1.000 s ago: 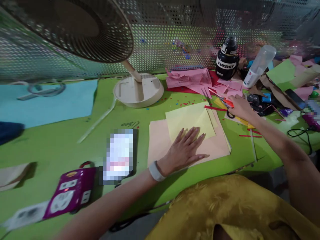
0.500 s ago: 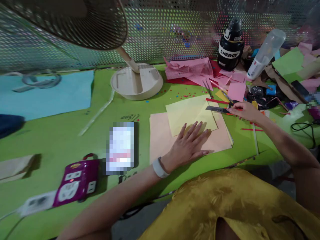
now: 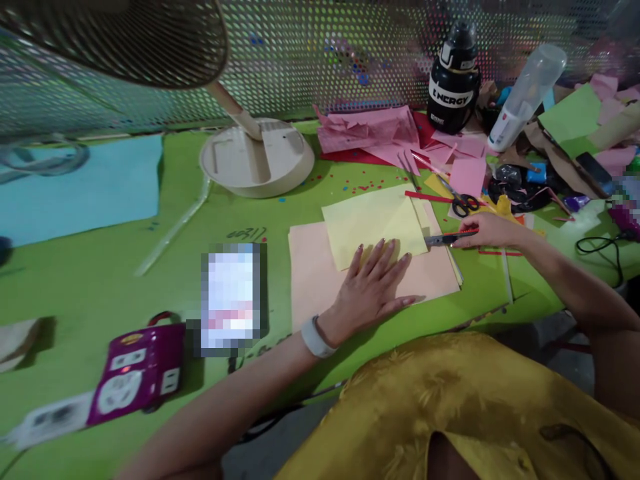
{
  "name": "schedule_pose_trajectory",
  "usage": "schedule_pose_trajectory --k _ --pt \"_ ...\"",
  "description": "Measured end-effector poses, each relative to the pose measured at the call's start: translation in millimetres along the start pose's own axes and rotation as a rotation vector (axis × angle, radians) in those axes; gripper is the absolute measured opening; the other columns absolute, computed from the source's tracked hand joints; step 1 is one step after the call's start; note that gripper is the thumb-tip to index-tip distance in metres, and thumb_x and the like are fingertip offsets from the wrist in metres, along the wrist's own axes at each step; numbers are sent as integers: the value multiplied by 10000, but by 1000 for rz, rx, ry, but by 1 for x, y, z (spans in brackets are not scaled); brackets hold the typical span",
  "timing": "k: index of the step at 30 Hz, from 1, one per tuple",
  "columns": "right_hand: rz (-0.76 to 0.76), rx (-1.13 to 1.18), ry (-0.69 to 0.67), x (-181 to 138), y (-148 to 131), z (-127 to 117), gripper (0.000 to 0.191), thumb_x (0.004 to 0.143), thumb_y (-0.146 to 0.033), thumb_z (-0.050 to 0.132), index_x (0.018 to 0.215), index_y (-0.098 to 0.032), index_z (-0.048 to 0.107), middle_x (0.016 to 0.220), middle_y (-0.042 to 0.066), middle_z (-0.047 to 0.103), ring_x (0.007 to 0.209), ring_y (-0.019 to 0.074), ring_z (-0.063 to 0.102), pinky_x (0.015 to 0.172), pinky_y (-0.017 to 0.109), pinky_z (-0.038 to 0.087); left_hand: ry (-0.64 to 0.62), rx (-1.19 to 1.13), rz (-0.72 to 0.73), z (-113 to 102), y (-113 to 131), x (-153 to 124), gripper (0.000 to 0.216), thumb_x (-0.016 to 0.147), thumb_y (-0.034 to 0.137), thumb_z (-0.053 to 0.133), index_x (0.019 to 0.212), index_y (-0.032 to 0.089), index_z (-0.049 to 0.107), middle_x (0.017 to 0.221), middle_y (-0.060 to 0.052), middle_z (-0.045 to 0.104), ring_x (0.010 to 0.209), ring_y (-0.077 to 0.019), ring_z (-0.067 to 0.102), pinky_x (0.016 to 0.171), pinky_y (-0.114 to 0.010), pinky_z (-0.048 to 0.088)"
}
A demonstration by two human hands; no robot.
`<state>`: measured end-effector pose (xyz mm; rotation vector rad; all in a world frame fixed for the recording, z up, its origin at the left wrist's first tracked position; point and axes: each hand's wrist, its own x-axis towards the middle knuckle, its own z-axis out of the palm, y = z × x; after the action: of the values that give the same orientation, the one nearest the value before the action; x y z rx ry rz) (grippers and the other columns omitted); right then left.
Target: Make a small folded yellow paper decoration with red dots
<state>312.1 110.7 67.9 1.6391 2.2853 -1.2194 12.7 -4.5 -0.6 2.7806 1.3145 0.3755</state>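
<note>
My left hand (image 3: 367,290) lies flat with fingers spread, pressing on the lower edge of a pale yellow sheet (image 3: 370,223). Beneath that sheet are larger peach sheets (image 3: 313,287). My right hand (image 3: 487,230) grips a utility knife (image 3: 445,238) with a dark handle and some red on it. The blade points left and meets the yellow sheet's right edge; whether its tip is under the sheet I cannot tell. Just beyond the right hand are black-handled scissors (image 3: 465,203) and a thin red strip (image 3: 427,196).
A fan base (image 3: 285,167) stands behind the papers. Left are a phone (image 3: 230,293) and a purple power strip (image 3: 140,367). Pink paper scraps (image 3: 367,130), a black bottle (image 3: 453,87) and a clear bottle (image 3: 525,100) are at the back. Light blue sheet (image 3: 125,180) lies far left.
My right hand has moved the knife nearer to me and slightly right, from across the yellow sheet to its right edge. The scissors are now uncovered. My left hand stays on the sheet.
</note>
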Motion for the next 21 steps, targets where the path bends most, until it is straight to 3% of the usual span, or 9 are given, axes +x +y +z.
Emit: schedule_pose_trajectory --k 7,11,21 --pt "-170 -201 120 22 -15 0 382 764 -549 711 960 -222 689 890 32 681 825 211 590 731 287 394 13 -27 -102 3 -13 1 815 941 602 448 1589 256 93 1632 -127 212 1497 -345 194 1209 -542 93" --pt "-282 -231 122 23 -11 7 402 790 -467 723 1113 -234 669 1136 68 671 1009 244 596 864 318 421 10 -35 -137 4 -19 0 800 954 594 423 1590 249 83 1628 -138 225 1495 -340 206 1204 -532 127" --pt "-344 -465 320 13 2 28 411 947 -369 561 1324 -219 626 1197 141 591 1119 285 541 932 392 446 16 -15 -143 3 -17 0 773 945 636 393 1563 206 217 1607 -183 268 1495 -335 214 1200 -528 142"
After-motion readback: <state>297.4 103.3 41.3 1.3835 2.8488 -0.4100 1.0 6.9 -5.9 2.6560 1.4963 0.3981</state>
